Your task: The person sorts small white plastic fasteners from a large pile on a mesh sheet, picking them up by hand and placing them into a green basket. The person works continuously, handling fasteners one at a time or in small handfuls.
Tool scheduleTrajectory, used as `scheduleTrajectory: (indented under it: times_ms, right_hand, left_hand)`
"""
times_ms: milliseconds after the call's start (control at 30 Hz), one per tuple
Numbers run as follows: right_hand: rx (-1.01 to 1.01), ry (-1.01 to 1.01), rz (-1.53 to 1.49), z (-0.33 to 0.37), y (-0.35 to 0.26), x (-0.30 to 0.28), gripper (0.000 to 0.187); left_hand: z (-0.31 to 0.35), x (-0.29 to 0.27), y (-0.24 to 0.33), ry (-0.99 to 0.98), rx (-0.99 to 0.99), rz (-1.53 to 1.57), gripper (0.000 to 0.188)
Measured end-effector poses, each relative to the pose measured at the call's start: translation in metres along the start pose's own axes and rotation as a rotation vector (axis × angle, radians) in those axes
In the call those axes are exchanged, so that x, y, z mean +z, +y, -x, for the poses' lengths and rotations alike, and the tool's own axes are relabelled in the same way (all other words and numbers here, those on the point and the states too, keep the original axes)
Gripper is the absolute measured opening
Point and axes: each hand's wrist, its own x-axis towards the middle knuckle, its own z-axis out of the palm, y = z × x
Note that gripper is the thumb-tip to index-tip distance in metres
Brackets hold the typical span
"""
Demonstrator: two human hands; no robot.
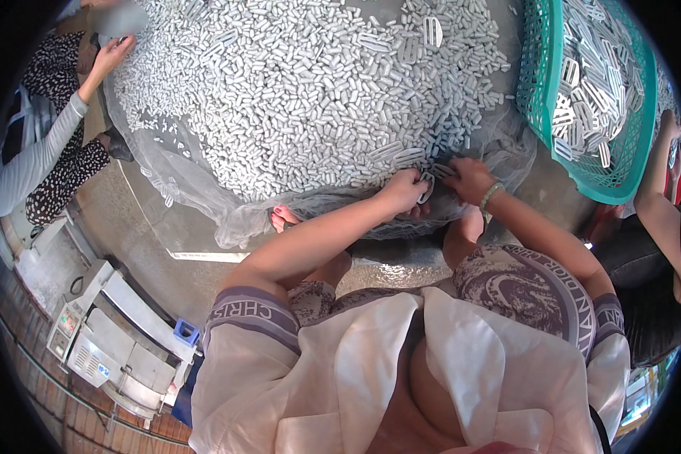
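Note:
A broad heap of small silver capsule-shaped pieces (303, 98) spreads before me. At its near edge, my left hand (405, 192) is closed on a silver slotted oval piece (427, 186), gripped between thumb and fingers. My right hand (471, 180), with a beaded bracelet at the wrist, is just to the right. Its fingers are pinched at another silver slotted piece (443, 171), close to the first; exactly how it grips is partly hidden. More slotted ovals (387, 151) lie on the heap just beyond my left hand.
Translucent mesh sheeting (234, 216) lies under the heap's near side. A green plastic basket (613, 193) holding many slotted pieces stands at the right. Another person's hand (115, 53) is at the far left; a person's arm (662, 151) shows at the right. A machine (121, 340) stands lower left.

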Motion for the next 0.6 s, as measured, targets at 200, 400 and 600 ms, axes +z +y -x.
scheduleTrajectory:
  times_ms: [200,400,600]
  right_hand:
    - [0.102,-0.109,-0.040,0.002,-0.015,-0.008,0.021]
    - [0.102,-0.126,-0.016,-0.001,-0.014,-0.008,0.019]
    - [0.065,-0.044,0.064,-0.001,-0.010,-0.002,0.020]
  left_hand:
    - [-0.010,0.005,-0.004,0.043,0.042,0.052,0.021]
    - [-0.018,0.014,-0.011,0.129,0.080,0.047,0.022]
    - [-0.017,0.018,-0.013,0.176,0.069,0.114,0.018]
